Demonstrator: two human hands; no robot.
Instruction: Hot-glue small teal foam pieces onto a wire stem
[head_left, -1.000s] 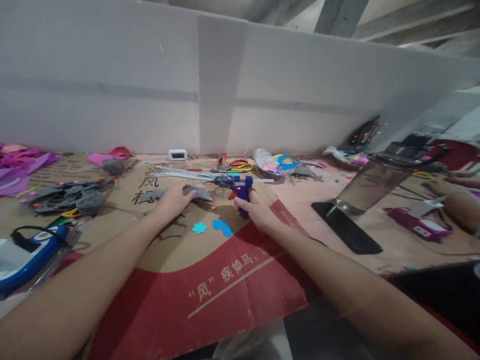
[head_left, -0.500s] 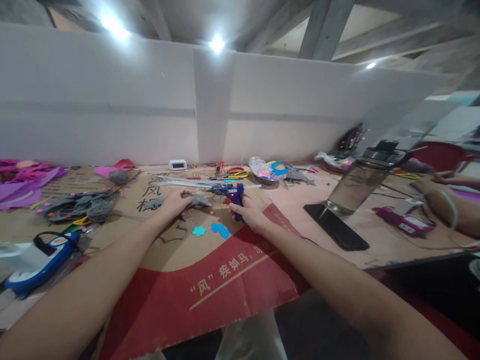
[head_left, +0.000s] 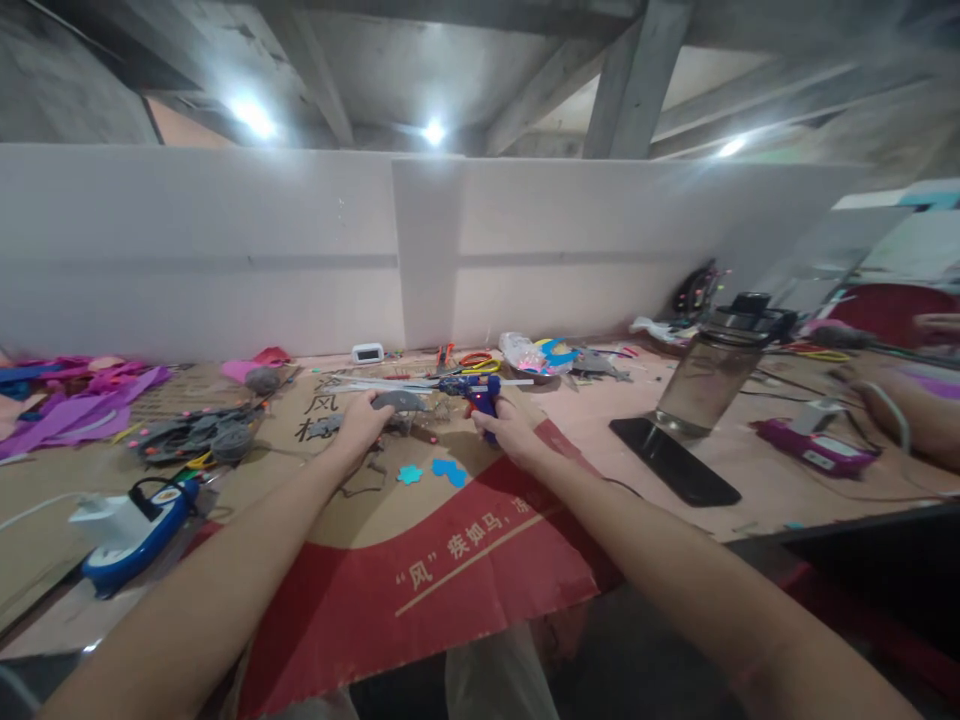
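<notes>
My right hand (head_left: 504, 425) is closed around a blue glue gun (head_left: 486, 392), its nozzle pointing left and a pale glue stick poking out behind. In my left hand (head_left: 366, 420) is a grey felt piece (head_left: 405, 401), pinched by one end and held close to the nozzle. Whether the nozzle touches the felt I cannot tell. Below the hands lie a light-blue flower cutout (head_left: 409, 475) and a blue cutout (head_left: 450, 472) on the cardboard sheet (head_left: 360, 525). More grey felt scraps lie beside my left hand.
On the right a tinted bottle (head_left: 694, 385) stands by a black phone (head_left: 671, 460) and a purple power strip (head_left: 817, 448). A blue power strip (head_left: 139, 540), grey pieces (head_left: 199, 430) and purple felt (head_left: 97, 415) lie left. Another person's arm (head_left: 926, 405) rests far right.
The felt piece in my left hand is now raised and tilted nearer the glue gun's nozzle. My view has tipped upward and shifted slightly left.
</notes>
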